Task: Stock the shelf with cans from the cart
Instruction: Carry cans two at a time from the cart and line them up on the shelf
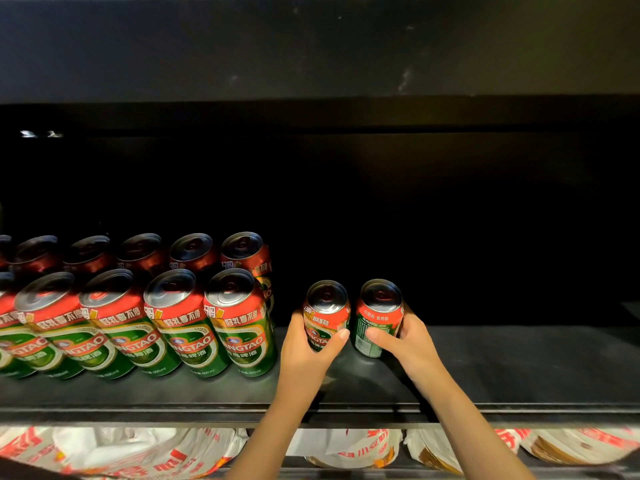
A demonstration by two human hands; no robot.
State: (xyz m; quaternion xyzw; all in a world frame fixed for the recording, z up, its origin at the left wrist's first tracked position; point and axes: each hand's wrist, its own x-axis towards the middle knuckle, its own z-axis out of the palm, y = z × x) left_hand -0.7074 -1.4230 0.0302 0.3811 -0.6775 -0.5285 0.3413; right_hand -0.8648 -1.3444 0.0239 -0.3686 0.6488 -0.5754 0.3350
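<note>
Both my hands reach onto a dark shelf. My left hand grips a red and green beer can, fingers behind it and thumb across its front. Just to its right, my right hand holds a second can the same way. Both cans are upright, a small gap apart, to the right of the stocked cans. Those stand in two rows on the shelf's left half, front row bright, back row in shadow. The cart is out of view.
The shelf's right half and back are dark and bare. The shelf above overhangs closely. A metal front lip edges the shelf. Below it lie white and red bagged goods.
</note>
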